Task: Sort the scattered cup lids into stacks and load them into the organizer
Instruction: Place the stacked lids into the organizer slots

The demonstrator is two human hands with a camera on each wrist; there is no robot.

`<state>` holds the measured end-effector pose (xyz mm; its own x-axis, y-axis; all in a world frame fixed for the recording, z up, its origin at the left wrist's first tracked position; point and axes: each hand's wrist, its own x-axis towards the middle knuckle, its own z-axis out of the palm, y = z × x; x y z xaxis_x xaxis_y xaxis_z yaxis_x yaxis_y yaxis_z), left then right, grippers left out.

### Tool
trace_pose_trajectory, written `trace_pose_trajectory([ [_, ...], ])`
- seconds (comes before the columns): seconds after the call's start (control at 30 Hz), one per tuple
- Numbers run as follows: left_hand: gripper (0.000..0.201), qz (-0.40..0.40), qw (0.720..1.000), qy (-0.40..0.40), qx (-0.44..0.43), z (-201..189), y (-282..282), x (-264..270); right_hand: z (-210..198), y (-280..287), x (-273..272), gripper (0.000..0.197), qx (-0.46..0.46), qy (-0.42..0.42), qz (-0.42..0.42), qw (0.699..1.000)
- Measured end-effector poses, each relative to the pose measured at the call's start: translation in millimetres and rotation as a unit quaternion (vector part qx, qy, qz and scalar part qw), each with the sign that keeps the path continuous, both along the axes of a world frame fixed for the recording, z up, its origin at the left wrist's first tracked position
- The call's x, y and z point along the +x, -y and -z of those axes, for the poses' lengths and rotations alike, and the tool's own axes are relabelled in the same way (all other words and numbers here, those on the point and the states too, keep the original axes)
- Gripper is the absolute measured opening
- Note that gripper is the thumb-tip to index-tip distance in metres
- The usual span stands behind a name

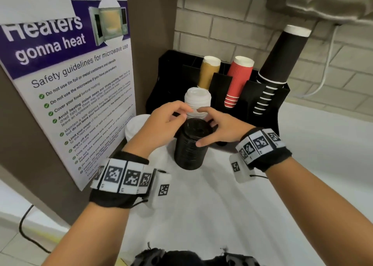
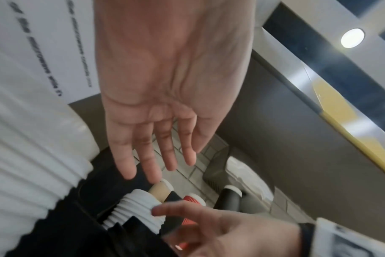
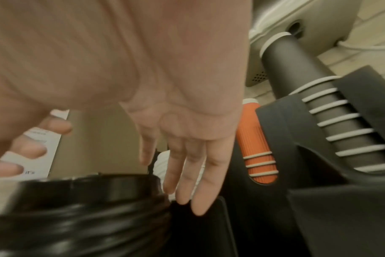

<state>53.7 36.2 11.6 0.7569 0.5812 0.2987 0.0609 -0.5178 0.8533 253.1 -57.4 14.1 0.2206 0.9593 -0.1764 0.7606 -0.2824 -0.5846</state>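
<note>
Fingers (image 2: 143,156) of left hand (image 1: 161,122): straight, spread, holding nothing | fingers (image 3: 187,182) of right hand (image 1: 220,128): straight, relaxed, thumb touching side of black lid stack (image 1: 191,146) | black lid stack: upright on desk (image 1: 232,205), directly below both hands | white lid stack (image 1: 197,102): in organizer (image 1: 262,96), just beyond fingertips | second white lid stack (image 1: 134,127): left of left hand.

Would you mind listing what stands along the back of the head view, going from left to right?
Poster → tan cups → red cups → black cups, the three cup stacks leaning in the organizer.
</note>
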Motion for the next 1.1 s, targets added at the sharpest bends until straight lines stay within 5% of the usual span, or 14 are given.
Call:
trace_pose_trajectory([
  [0.23, 0.023, -0.011, 0.997, 0.052, -0.063, 2.2, 6.3, -13.9, -3.4, -28.5, -15.6, 0.097, -0.062, 0.116, -0.071, 0.989],
  [0.47, 0.024, -0.036, 0.993, 0.076, -0.081, 3.4, 10.5, -16.9, -7.5, -28.5, -14.3, 0.085, -0.032, 0.104, -0.065, 0.992],
  [0.6, 0.054, -0.054, 0.988, 0.108, -0.093, 6.4, 17.3, -12.4, -34.5, -9.7, -14.7, 0.072, 0.104, -0.019, -0.043, 0.993],
  [0.73, 0.101, 0.023, 0.980, 0.116, -0.159, 7.8, 28.7, -1.3, -52.0, 12.5, -31.9, 0.069, 0.152, -0.205, -0.073, 0.964],
  [1.1, 0.100, 0.079, 0.970, 0.153, -0.172, 8.7, 41.8, 10.5, -59.5, 40.8, -32.7, 0.071, 0.178, -0.202, -0.066, 0.961],
])
